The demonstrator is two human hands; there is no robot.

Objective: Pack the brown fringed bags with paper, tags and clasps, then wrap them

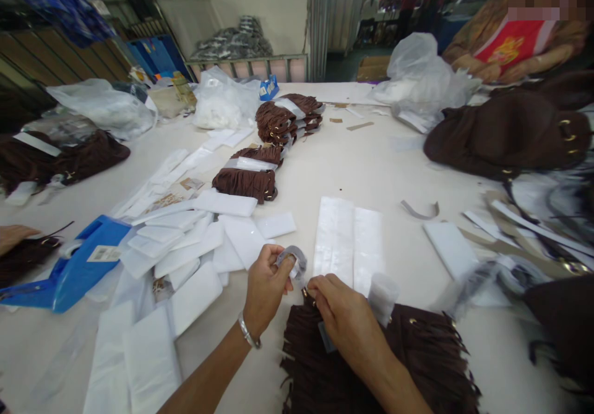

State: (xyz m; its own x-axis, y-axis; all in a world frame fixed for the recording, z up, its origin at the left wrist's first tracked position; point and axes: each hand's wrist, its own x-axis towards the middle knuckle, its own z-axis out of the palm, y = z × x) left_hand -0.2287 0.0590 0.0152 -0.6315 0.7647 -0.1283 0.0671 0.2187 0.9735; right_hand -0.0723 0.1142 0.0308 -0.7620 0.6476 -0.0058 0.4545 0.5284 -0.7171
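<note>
Keep the fringed brown bag [429, 358] flat on the table [343, 166], close in front of the body. Steady the small metal fitting [305, 291] at its top edge, apparently pinched in the right hand [341, 307], its grip partly hidden. Hold the grey ring [297, 254], clasped between left hand [271, 278] thumb and fingers, near that fitting, best without crushing. Avoid knocking the frosted roll [383, 299] beside the right hand or disturbing the 2 flat white packets [334, 234] just beyond.

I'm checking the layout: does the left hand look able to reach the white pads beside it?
Probably yes: nearby white pads lie largely uncovered, though the left hand holds a grey coil.
</note>
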